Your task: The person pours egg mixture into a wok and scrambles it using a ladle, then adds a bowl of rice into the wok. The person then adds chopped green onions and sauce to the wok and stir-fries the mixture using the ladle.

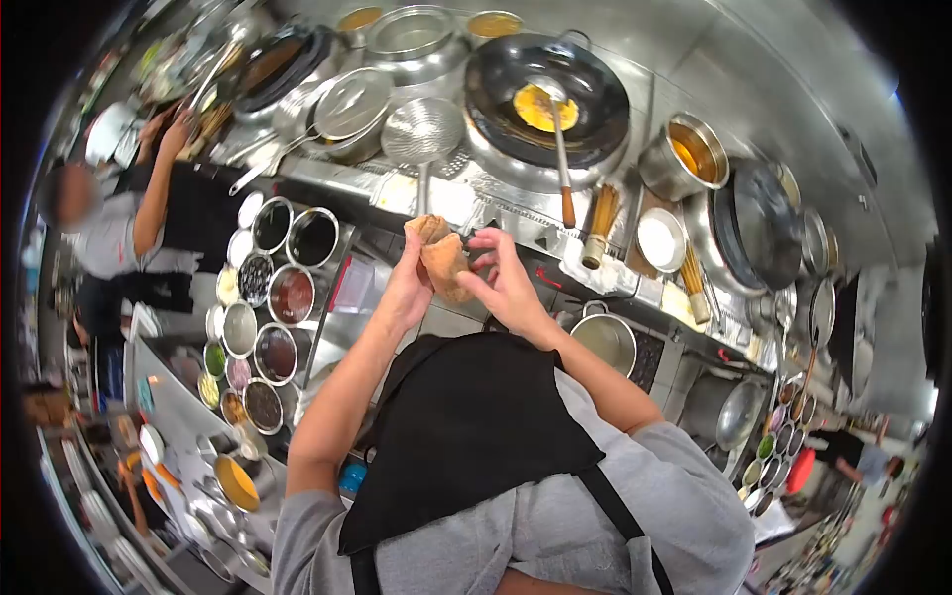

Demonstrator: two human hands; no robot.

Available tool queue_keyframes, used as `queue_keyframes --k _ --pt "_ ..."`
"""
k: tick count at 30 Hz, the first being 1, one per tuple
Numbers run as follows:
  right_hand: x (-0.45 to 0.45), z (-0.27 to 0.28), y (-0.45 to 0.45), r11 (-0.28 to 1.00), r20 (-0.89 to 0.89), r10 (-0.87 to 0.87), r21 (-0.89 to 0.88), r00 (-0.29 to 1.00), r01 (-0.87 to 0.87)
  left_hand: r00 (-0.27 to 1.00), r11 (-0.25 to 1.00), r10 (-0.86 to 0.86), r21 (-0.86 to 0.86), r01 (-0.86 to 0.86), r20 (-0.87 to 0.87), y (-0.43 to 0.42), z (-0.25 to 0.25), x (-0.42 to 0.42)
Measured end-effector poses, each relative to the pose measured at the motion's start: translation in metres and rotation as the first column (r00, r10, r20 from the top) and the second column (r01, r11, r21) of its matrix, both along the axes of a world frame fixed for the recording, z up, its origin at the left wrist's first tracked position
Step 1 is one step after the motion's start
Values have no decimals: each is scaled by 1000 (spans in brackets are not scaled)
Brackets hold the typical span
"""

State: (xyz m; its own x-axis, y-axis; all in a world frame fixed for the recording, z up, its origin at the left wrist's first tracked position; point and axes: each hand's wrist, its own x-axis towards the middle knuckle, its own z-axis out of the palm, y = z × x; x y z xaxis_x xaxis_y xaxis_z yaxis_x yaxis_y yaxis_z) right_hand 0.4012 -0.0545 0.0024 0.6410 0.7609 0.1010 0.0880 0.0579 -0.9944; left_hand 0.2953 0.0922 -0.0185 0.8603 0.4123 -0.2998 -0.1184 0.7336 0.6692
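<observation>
My left hand (407, 283) is closed around a crumpled tan-orange cloth (444, 262), held up in front of my apron. On the other side of the cloth is my right hand (511, 293), its fingers apart and curved, the thumb at the cloth's edge. Beyond them a wok (600, 89) sits on the stove with yellow food (535, 107) in it. A ladle (563, 164) with a wooden handle rests in that wok, its handle pointing toward me. Just past my left hand lies a round skimmer (423, 131), its handle running toward the cloth.
Bamboo brushes (601, 226) and a steel pot (659, 164) stand along the stove's right. Left are several sauce containers (291, 295). A large pot (605, 337) sits below the counter edge. A co-worker (119, 223) works at the far left.
</observation>
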Motion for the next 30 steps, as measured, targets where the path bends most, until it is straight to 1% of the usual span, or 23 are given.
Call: queue_keyframes --k 3,4,6,7,8,9,11,13,14,15,17,18,19,20,21,22,23,24,25,26,27,29,30 --pt "39 -19 -6 953 -60 144 -261 988 -155 998 997 -54 -55 55 17 2 2 39" --pt "48 -28 -8 970 44 123 -215 991 -111 995 993 -91 -72 93 32 5 6 49" --pt "65 -18 -10 997 -156 80 35 984 -75 983 974 -152 -155 167 101 18 -1 71" --pt "71 -14 -11 987 -257 73 157 964 -33 981 976 -181 -109 188 69 26 -7 82" --pt "76 5 -9 983 -338 -23 166 941 84 977 974 -213 -67 215 33 35 -14 93" --pt "85 1 -9 978 -352 -63 165 934 128 969 969 -247 -28 247 -4 38 -16 103" --pt "93 -4 1 947 -386 -174 185 906 261 943 944 -326 -28 329 65 39 -18 120" --pt "92 0 16 981 -305 -92 133 948 138 881 898 -426 -23 440 205 40 -25 133" --pt "90 4 21 992 -273 -47 99 961 76 884 878 -464 104 468 -57 39 -21 137" --pt "92 11 22 991 -306 -76 78 949 104 829 827 -549 71 557 -105 43 -15 148" --pt "111 25 17 988 -370 -127 34 920 150 849 836 -521 150 529 -90 48 -8 167" --pt "133 11 7 971 -383 -187 70 905 230 846 808 -514 253 533 -142 56 -13 174" --pt "149 19 -3 913 -350 -369 36 861 406 846 769 -499 353 533 -190 67 -19 183" --pt "164 9 -13 797 -295 -572 21 766 603 846 720 -478 448 531 -236 77 -26 192" --pt "183 -12 -29 688 -261 -708 -41 657 725 866 640 -424 589 493 -265 85 -29 200" --pt "203 -52 -48 571 -141 -820 -126 555 811 887 536 -367 715 448 -280 93 -28 211" --pt "214 -92 -66 446 57 -873 -312 485 839 909 412 -308 821 394 -281 101 -32 225" --pt "230 -157 -94 365 328 -793 -420 513 831 933 248 -264 917 312 -246 107 -44 242" --pt "229 -188 -95 303 440 -691 -545 574 782 953 71 -227 972 223 -202 111 -57 256" --pt "227 -209 -95 220 523 -564 -651 640 726 964 8 -245 994 107 -102 109 -54 267" --pt "221 -227 -96 119 572 -421 -734 704 668 947 -47 -256 981 188 -194 110 -62 277" --pt "201 -264 -96 75 598 -392 -737 699 672 894 -161 -258 928 336 -368 110 -74 292" --pt "203 -264 -91 62 618 -373 -727 692 684 922 -177 -228 945 276 -312 109 -75 293"
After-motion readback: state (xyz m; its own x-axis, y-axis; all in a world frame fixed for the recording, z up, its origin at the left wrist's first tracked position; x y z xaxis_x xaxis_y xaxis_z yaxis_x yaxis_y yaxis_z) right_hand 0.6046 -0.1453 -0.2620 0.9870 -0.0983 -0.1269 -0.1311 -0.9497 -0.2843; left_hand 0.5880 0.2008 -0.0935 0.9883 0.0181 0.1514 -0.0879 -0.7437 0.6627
